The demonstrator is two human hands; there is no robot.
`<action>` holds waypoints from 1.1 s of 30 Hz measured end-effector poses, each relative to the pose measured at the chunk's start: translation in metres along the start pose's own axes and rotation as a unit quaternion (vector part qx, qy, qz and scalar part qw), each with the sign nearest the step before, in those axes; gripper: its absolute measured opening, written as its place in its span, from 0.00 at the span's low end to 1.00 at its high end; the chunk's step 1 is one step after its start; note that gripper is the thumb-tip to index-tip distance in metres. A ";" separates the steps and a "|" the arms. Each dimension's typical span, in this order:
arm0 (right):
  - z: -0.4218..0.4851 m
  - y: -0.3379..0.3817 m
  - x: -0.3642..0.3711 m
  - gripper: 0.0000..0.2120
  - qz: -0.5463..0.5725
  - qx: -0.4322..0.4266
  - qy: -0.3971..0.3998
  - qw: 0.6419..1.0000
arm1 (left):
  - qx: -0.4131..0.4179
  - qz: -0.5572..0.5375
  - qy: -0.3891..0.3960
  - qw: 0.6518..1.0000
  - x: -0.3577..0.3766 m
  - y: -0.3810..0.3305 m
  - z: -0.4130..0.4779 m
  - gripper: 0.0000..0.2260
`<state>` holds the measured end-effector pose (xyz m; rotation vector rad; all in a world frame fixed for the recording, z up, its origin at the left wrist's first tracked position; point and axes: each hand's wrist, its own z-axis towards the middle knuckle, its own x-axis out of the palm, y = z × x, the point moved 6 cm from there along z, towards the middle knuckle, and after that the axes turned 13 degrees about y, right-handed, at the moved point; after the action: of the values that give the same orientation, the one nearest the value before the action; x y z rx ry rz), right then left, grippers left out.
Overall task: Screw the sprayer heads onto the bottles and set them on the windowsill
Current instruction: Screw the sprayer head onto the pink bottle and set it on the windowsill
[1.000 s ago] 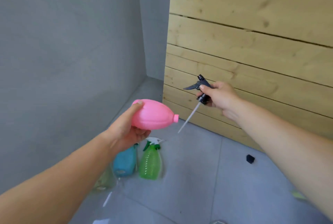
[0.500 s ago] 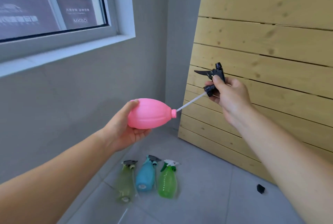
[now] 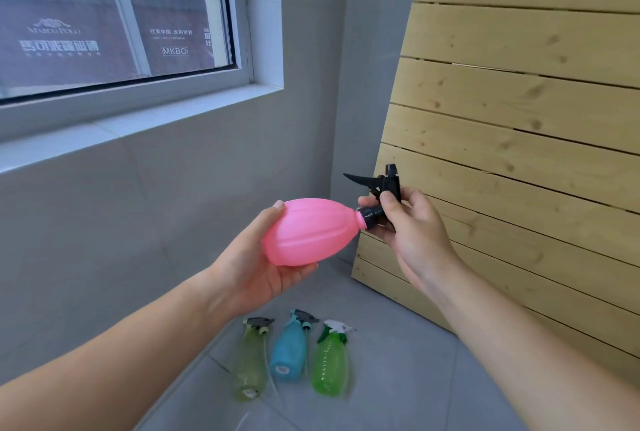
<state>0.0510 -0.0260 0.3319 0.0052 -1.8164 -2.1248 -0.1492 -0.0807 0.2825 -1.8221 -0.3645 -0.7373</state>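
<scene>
Below the grey windowsill (image 3: 138, 125), her left hand (image 3: 256, 271) cradles a pink ribbed plastic bottle (image 3: 308, 231) sideways; right hand (image 3: 412, 229) fingers (image 3: 388, 203) grip the black trigger sprayer head (image 3: 384, 188) at its neck.

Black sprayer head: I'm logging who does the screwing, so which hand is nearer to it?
Right. The right hand grips the black sprayer head; the left hand holds the pink bottle.
</scene>
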 end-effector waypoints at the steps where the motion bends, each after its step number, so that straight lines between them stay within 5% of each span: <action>1: -0.001 -0.003 0.000 0.05 -0.005 0.005 0.011 1.000 | -0.001 -0.003 -0.004 1.000 0.000 0.001 0.000 0.20; 7: -0.004 -0.013 0.002 0.04 -0.068 0.021 0.105 0.992 | -0.020 -0.017 -0.025 0.999 0.005 0.007 -0.002 0.18; 16: -0.005 -0.006 -0.002 0.15 -0.113 0.013 0.170 0.979 | -0.193 0.061 -0.014 0.979 -0.002 0.021 -0.004 0.35; 21: -0.002 -0.013 -0.012 0.14 -0.020 0.032 0.126 0.991 | -0.089 0.138 0.031 0.986 0.008 0.004 0.001 0.28; 24: -0.001 -0.013 -0.015 0.12 0.043 0.056 0.135 0.988 | -0.041 0.205 0.055 0.976 0.011 0.005 0.000 0.38; 29: -0.003 -0.016 -0.018 0.11 0.029 0.080 0.143 0.986 | 0.011 0.320 0.054 0.946 0.012 -0.001 -0.004 0.40; 33: -0.004 -0.016 -0.019 0.07 0.016 0.082 0.122 0.989 | -0.035 0.313 0.049 0.948 0.011 0.008 -0.003 0.44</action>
<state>0.0655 -0.0231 0.3121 0.2622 -1.8242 -1.8560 -0.1369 -0.0878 0.2844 -1.8111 0.3076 -0.3895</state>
